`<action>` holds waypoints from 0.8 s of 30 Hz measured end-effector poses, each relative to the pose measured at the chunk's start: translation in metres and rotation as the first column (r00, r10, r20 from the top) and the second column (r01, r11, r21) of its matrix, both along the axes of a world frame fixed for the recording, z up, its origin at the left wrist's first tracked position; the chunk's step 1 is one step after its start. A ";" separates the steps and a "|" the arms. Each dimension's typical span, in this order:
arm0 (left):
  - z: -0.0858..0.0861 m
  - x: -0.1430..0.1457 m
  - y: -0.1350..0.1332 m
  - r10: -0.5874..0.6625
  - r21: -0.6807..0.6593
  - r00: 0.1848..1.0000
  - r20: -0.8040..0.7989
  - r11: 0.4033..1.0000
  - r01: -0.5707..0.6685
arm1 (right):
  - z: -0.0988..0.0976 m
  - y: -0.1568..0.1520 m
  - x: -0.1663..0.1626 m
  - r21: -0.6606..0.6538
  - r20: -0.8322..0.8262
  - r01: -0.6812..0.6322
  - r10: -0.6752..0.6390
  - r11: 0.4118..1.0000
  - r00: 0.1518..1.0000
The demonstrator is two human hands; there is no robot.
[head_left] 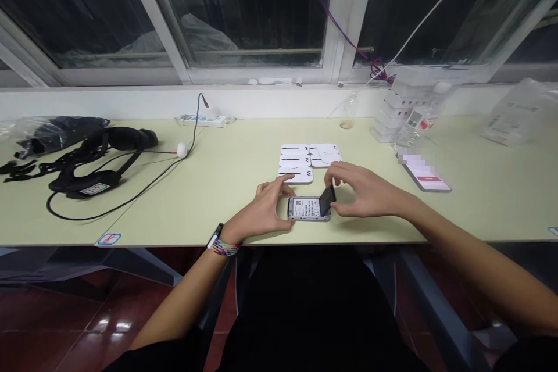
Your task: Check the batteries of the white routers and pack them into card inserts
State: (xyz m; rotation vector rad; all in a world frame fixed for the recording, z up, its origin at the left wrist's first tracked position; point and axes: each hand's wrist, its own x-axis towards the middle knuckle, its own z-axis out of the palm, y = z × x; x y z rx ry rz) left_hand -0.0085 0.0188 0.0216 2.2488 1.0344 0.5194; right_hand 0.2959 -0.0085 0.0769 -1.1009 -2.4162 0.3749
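Note:
On the table's front part lies a small flat device (pixel 307 210) with a silver-grey frame and a printed white label inside. My left hand (pixel 260 213) steadies it, thumb at the near left corner and fingers at the far left edge. My right hand (pixel 365 190) pinches a thin black rectangular piece (pixel 326 200) between thumb and fingers. This piece stands tilted over the device's right end; whether it is attached there I cannot tell. Just behind my hands lie several white rounded covers (pixel 295 161) with black line and letter marks, some overlapping.
A black headset (pixel 93 177) with cable lies left, near a power strip (pixel 204 121). To the right are a phone (pixel 425 173), a plastic bottle (pixel 418 122), stacked white boxes (pixel 387 113) and a clear bag (pixel 514 113). A small clear bottle (pixel 347 113) stands at the back.

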 end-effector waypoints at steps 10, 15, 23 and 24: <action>-0.002 -0.001 0.001 -0.006 0.005 1.000 -0.002 1.000 0.006 | -0.047 -0.016 0.056 -0.100 -0.203 0.110 -0.128 0.989 0.971; -0.002 -0.002 0.001 -0.003 -0.004 1.000 -0.010 1.000 0.002 | -0.057 -0.020 0.055 -0.112 -0.245 0.119 -0.143 0.987 0.959; -0.002 -0.002 0.002 -0.010 0.006 1.000 -0.010 1.000 0.010 | -0.059 -0.020 0.054 -0.127 -0.255 0.103 -0.133 0.987 0.958; -0.002 -0.002 0.002 -0.010 0.006 1.000 -0.008 1.000 0.010 | -0.060 -0.020 0.054 -0.127 -0.255 0.102 -0.132 0.987 0.958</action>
